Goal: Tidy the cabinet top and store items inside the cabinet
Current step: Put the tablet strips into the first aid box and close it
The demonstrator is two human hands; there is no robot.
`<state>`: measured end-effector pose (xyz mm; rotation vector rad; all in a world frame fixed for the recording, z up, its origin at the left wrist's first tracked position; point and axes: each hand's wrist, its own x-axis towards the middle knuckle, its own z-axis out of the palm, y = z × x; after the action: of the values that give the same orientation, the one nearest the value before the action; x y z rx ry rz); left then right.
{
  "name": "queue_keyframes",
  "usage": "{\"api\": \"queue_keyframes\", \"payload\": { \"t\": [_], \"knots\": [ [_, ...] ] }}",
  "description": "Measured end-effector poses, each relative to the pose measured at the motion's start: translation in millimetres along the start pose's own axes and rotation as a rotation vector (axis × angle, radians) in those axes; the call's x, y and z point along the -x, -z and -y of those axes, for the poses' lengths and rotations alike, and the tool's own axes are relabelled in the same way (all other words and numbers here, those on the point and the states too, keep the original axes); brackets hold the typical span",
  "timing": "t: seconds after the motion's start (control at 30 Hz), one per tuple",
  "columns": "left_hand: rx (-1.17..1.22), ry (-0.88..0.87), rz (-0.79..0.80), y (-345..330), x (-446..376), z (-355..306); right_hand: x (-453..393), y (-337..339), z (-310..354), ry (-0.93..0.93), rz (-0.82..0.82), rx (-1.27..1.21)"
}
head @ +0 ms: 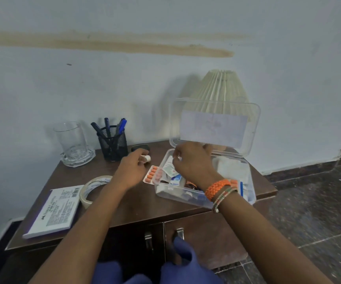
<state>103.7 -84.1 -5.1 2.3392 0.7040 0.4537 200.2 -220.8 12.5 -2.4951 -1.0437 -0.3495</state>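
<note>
1. Cabinet (pixel 136 203): dark wood, against the wall; both doors (pixel 204 238) shut, so nothing visibly stored inside yet. Top far from tidy, by the look of it; most of the job left.
2. Lamp (pixel 220 89): pleated shade, back right, behind the raised lid.
3. Box (pixel 204 201): clear plastic, right half of the top, lid (pixel 214 121) hinged up. Packed with sachets, small cartons, bottles. Probably the step in hand: loose medicines going in.
4. Book (pixel 54 212): flat at the front left corner, slightly overhanging the edge.
5. Glass (pixel 71 142): back left, upright, empty.
6. Pen pot (pixel 113 144): black mesh, just right of the glass, several pens inside.
7. Tape (pixel 93 189): roll tilted, resting against the book.
8. Right hand (pixel 192 162): over the box's near left corner, back toward the camera, fingers curled, pinching something small and white; what exactly, hard to tell. Bracelets at the wrist.
9. Left hand (pixel 134 165): stretched out left of the box, fingers closed on a small white bottle (pixel 146 158).
10. Blister pack (pixel 151 174): orange pills, touching the box's left wall, not yet put away.
11. Small dark object (pixel 140 148) behind the left hand: unclear.
</note>
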Motion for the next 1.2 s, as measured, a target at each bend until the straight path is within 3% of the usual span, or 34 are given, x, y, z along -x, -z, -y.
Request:
{"api": "queue_keyframes", "payload": {
  "t": [0.17,0.33,0.5,0.57,1.03,1.2],
  "knots": [
    [-0.044,-0.003,0.065,5,3,12,-19,-20,31,0.1,0.173,0.127],
    [-0.116,0.023,0.075,15,3,26,-33,-23,50,0.207,0.176,0.242],
    [-0.171,-0.028,0.06,22,7,26,-43,-37,69,0.172,0.647,0.433],
    [-0.179,-0.048,0.056,24,9,26,-48,-39,79,0.129,0.745,0.504],
    [-0.24,-0.106,0.095,29,12,30,-61,-39,75,0.061,0.83,0.383],
    [-0.252,-0.063,0.071,28,9,30,-59,-42,68,0.038,0.732,0.139]
  ]
}}
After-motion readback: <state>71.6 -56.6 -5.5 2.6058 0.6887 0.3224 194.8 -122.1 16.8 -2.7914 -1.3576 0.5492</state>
